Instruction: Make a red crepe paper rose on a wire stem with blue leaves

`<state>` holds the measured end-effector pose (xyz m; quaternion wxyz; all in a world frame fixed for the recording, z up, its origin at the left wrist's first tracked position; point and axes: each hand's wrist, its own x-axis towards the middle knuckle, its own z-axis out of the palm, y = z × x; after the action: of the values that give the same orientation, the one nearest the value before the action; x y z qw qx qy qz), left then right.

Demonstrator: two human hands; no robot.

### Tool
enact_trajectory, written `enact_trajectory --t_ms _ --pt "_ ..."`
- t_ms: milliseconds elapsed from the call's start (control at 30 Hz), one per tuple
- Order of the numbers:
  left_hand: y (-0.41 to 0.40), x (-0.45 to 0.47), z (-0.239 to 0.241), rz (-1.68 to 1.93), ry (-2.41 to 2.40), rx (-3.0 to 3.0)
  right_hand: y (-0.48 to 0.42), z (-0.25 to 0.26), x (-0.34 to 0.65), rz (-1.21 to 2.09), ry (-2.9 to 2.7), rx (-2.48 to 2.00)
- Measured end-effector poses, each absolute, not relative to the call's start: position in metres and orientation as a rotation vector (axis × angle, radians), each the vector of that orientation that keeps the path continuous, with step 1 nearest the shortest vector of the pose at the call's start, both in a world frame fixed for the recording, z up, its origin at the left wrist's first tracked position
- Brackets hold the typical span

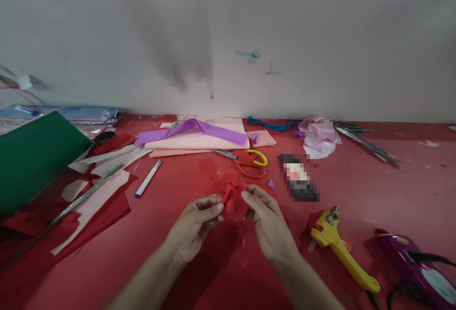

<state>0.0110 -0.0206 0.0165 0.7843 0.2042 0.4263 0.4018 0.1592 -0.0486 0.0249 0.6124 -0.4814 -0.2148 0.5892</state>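
Handwriting point(251, 61) on the partition point(338, 58) reads "167" beyond the left hand point(198, 220), pinching red material point(231, 188), and right hand point(268, 222), grip unclear.

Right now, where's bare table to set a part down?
Right: red table between phone, silver tool and yellow glue gun. Left: a patch between dark red sheet and left hand. Crowded: back edge, with purple strip over pink sheets, scissors in front.

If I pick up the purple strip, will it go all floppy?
Probably somewhat: the purple strip looks thin and long. It may hold its crease, since a bend shows mid-length. It's likely light too, being narrow and thin.
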Motion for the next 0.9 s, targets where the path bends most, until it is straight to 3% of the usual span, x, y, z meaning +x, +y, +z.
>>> enact_trajectory --t_ms 233,900 --pt "-0.021 0.010 0.016 0.875 0.939 0.436 -0.049 0.026 0.159 1.501 -0.581 -1.005" --pt "-0.023 0.012 0.015 0.928 0.927 0.590 -0.048 0.015 0.156 1.458 -0.591 -1.032"
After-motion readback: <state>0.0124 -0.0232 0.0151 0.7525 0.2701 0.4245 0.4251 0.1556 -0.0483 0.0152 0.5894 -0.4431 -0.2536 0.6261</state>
